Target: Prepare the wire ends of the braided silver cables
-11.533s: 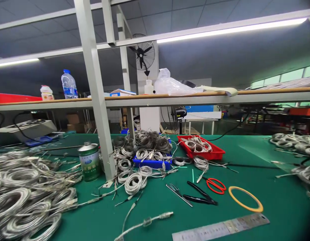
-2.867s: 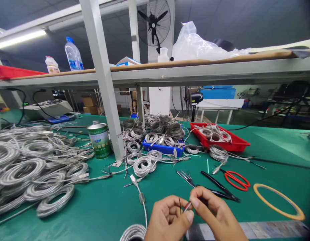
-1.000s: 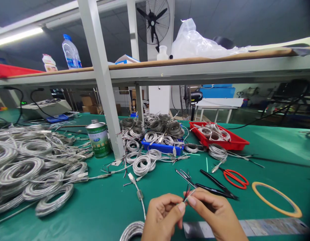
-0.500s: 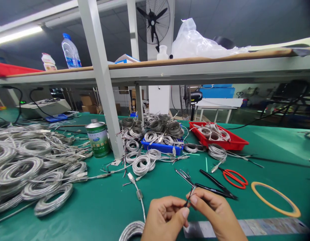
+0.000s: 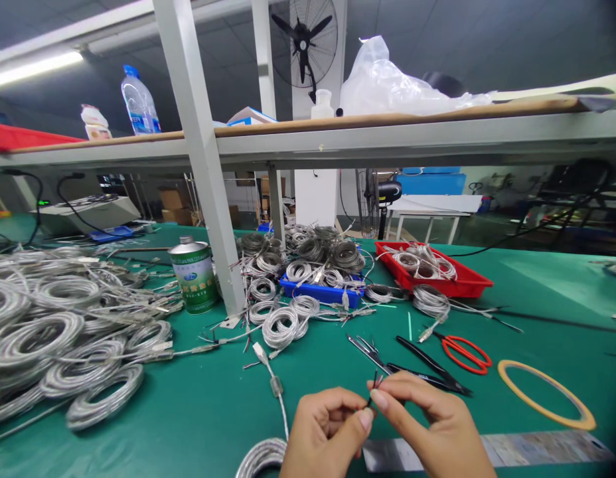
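My left hand [image 5: 325,435] pinches the dark end of a cable between thumb and forefinger. Close against it, my right hand [image 5: 430,425] has its thumb and forefinger closed on the thin wires [image 5: 376,381] fanning out of that end, dark ones and a reddish one. Beside my left hand lies a silvery coiled cable [image 5: 262,457], partly cut off by the frame edge. Its USB plug [image 5: 261,352] points away from me. Whether the held wires belong to this coil is hidden by my left hand. A steel ruler [image 5: 502,451] lies partly beneath my right hand.
Past my hands lie tweezers [image 5: 365,350], black-handled cutters [image 5: 427,358], orange-handled scissors [image 5: 467,354] and a tape roll [image 5: 547,395]. Coiled cables [image 5: 59,338] heap up at left near a green can [image 5: 194,275]. Blue tray [image 5: 320,293] and red tray [image 5: 467,287] hold more coils. A shelf post [image 5: 203,159] rises ahead.
My right fingers have shifted slightly on the wires, and the wire tips now stand closer together. My left hand has hardly moved.
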A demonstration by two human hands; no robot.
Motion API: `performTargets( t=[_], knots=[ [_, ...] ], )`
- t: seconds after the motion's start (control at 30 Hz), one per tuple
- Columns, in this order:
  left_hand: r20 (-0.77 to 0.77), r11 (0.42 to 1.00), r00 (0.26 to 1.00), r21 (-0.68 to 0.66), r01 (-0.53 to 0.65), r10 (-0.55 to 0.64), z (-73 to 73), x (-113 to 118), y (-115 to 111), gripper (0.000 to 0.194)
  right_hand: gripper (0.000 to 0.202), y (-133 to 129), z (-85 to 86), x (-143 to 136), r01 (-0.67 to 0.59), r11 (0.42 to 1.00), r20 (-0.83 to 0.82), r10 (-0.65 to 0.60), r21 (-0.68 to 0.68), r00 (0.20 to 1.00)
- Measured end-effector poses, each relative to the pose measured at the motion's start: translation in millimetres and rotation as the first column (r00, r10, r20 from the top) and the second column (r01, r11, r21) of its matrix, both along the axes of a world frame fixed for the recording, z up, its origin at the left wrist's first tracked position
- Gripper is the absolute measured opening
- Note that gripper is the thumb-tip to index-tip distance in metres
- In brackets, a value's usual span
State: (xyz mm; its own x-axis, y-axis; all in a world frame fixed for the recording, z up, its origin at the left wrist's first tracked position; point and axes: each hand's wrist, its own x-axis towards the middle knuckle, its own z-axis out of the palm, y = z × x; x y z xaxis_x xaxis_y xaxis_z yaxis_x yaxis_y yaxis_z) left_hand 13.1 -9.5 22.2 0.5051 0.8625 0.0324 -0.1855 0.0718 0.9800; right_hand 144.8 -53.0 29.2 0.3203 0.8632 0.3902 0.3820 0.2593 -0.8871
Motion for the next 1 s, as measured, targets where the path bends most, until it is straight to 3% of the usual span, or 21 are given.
performTargets(
  t=[0.27, 0.57, 0.7, 0.9, 1.0],
  knots=[
    [-0.047, 0.999, 0.999, 0.036, 0.015, -0.013, -5.4, 1, 1, 0.041, 0.022, 3, -2.6, 0, -0.079, 0.993, -0.207, 0.059, -0.09, 0.977],
    [-0.026, 0.999, 1.0, 0.045, -0.012, 0.013, -3.9, 5, 0, 0.047, 0.018, 2, -3.3, -3, -0.092, 0.992, -0.275, 0.066, -0.083, 0.959],
    [-0.052, 0.999, 0.999, 0.041, 0.016, -0.014, -6.6, 5, 0, 0.043, 0.015, 3, -5.8, -6, -0.036, 0.999, -0.276, 0.033, -0.005, 0.961],
    [-0.25, 0.991, 0.965, 0.083, 0.102, -0.078, 12.2, 3, 1, 0.035, 0.011, 5, -8.6, -2, -0.021, 0.998, -0.24, 0.033, 0.054, 0.97],
    [-0.246, 0.986, 0.962, 0.087, 0.142, -0.117, 24.1, 5, 2, 0.027, 0.012, 5, -6.4, 1, 0.0, 0.999, -0.265, 0.013, 0.051, 0.964]
  ],
)
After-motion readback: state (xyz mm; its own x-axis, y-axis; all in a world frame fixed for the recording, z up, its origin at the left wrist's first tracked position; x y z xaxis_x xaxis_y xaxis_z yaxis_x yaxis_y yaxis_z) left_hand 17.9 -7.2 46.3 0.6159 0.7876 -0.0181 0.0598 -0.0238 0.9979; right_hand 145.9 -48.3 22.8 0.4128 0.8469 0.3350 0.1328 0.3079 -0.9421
